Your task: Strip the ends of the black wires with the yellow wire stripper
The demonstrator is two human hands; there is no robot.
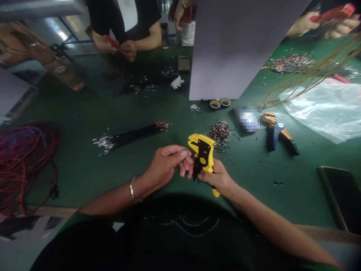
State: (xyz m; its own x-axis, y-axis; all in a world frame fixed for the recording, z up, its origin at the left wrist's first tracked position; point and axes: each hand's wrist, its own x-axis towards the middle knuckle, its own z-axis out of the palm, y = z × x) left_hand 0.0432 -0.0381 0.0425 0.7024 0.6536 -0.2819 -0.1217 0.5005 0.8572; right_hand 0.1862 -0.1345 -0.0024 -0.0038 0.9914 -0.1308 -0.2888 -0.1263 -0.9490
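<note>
My right hand [221, 177] is wrapped round the handles of a yellow and black wire stripper [208, 150], its head pointing up and to the left. Beside the stripper's jaws, my left hand [170, 162] is closed, thumb and forefinger pinched together; whatever they hold is too small to make out. A bundle of black wires [131, 136] lies beyond my left hand, with bare copper ends at its right and silvery ends at its left. Just past the stripper is a heap of short insulation and copper offcuts [220, 131].
Red and blue wires [25, 162] lie coiled at the left. Tape rolls [220, 104] sit before an upright grey panel [225, 45]. To the right are a blue and orange wire stripper [278, 131], a phone [341, 195] and a plastic bag [327, 105]. Co-workers' hands [128, 49] work across the table.
</note>
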